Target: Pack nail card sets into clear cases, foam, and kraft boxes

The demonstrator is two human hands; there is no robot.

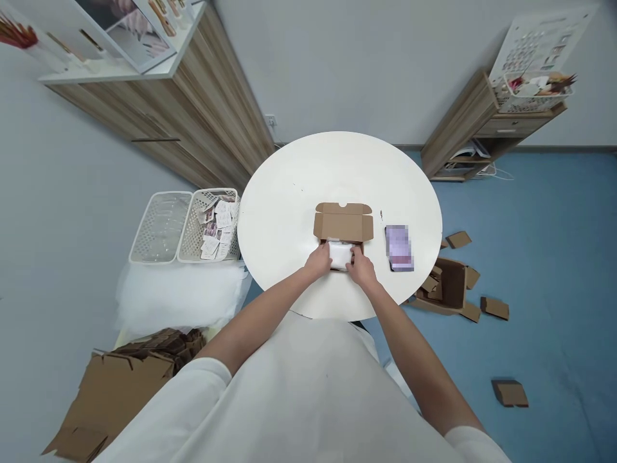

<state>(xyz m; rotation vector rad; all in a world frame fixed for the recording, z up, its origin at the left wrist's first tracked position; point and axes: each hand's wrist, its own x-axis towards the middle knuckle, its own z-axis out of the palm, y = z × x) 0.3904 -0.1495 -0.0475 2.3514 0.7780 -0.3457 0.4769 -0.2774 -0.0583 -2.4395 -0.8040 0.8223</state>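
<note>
On the round white table, a small brown cardboard box [343,225] stands with its lid folded open away from me. A white wrapped bundle [340,255] sits at the box's opening. My left hand [319,260] grips the bundle's left end, fingers bent against it. At the right end, my right hand [361,267] holds it between thumb and fingers. Both hands partly cover the box's near part, so how deep the bundle lies is hard to tell.
A phone [400,248] lies right of the box on the table [289,186]. White baskets [186,241], one holding paper cards, stand left. Flat cardboard [106,392] lies lower left. A large carton [452,286] and small boxes lie on the floor at right.
</note>
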